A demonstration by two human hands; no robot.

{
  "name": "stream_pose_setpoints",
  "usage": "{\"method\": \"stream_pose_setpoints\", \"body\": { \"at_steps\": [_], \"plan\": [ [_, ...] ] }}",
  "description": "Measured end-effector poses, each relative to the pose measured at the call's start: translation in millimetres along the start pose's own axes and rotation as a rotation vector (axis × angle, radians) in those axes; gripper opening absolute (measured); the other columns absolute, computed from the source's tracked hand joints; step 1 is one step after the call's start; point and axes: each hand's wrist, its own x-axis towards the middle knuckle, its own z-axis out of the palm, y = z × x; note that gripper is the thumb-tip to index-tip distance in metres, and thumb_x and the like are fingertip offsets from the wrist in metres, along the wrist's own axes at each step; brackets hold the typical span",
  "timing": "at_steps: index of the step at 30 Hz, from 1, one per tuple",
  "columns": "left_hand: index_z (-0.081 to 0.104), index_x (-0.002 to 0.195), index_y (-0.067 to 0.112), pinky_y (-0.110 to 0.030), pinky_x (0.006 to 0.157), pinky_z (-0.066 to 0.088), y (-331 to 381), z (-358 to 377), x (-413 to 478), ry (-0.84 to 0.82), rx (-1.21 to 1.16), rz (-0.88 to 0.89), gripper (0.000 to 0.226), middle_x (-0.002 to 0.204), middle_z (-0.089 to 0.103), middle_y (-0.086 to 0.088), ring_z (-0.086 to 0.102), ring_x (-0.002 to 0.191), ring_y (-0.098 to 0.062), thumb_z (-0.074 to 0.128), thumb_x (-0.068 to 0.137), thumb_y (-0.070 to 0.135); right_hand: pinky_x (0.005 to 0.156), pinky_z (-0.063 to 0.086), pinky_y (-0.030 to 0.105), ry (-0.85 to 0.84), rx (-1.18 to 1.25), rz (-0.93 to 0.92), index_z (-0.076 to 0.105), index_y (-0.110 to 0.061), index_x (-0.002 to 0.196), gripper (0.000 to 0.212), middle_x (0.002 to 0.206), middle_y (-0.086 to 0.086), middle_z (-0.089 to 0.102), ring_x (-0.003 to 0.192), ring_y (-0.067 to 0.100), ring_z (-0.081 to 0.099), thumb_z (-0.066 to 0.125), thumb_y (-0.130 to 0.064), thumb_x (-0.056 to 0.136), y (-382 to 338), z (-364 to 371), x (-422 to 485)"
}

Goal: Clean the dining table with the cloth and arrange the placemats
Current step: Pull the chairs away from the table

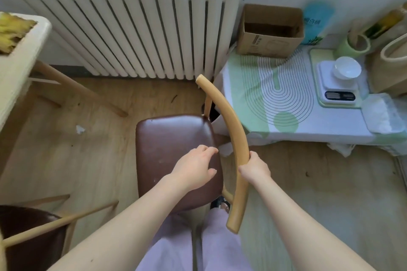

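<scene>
Right hand (253, 168) grip clamped on chair backrest (229, 130) — left hand (195, 167) loose, fingers apart.

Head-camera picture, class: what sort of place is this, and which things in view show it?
Probably a home dining or kitchen corner: a white radiator on the wall, a wooden chair with a brown seat, and a kitchen scale carrying a small white bowl.

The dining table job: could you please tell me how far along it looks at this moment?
Nothing looks finished yet. In hand: the right hand grips the chair's curved backrest while the left hand rests open at the brown seat, apparently shifting the chair. Left: a yellow cloth lies unused on the dining table; no wiping or placemat arranging is visible.
</scene>
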Motion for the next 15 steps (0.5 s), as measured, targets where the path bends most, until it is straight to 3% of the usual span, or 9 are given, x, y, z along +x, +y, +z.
{"method": "stream_pose_setpoints", "body": {
  "at_steps": [4,8,13,15],
  "plan": [
    [0.034,0.142,0.025,-0.038,0.097,0.043,3.6,12.1,7.3,-0.027,-0.030,-0.055,0.055,0.143,0.039,0.001,0.044,0.124,-0.022,0.052,0.090,0.029,0.072,0.041,0.030,0.032,-0.145,-0.027,0.044,-0.015,0.126,0.037,0.113,0.012,0.061,0.105,0.034,0.059,0.046,-0.012,0.089,-1.5,2.4,16.4],
    [0.034,0.142,0.024,-0.038,0.098,0.042,-6.7,13.6,10.9,-0.018,-0.048,-0.120,0.055,0.143,0.039,0.001,0.043,0.125,-0.022,0.052,0.090,0.029,0.073,0.041,0.033,0.010,-0.224,-0.029,0.039,-0.008,0.126,0.035,0.120,0.016,0.058,0.111,0.036,0.057,0.047,-0.012,0.092,-12.7,5.0,24.8],
    [0.034,0.142,0.025,-0.038,0.097,0.042,-23.5,7.9,9.2,-0.002,-0.069,-0.206,0.055,0.142,0.040,0.000,0.044,0.125,-0.023,0.053,0.090,0.030,0.082,0.055,0.043,-0.059,-0.183,-0.025,0.037,-0.008,0.126,0.038,0.116,0.016,0.059,0.106,0.038,0.058,0.048,-0.014,0.090,-25.9,20.2,27.2],
    [0.033,0.142,0.025,-0.038,0.097,0.042,-29.4,5.1,7.4,0.008,-0.082,-0.232,0.055,0.142,0.040,0.000,0.044,0.124,-0.023,0.052,0.090,0.029,0.078,0.057,0.047,-0.076,-0.165,-0.034,0.037,-0.010,0.125,0.039,0.111,0.016,0.060,0.099,0.039,0.062,0.048,-0.014,0.088,-34.8,27.8,27.9]
  ]
}}
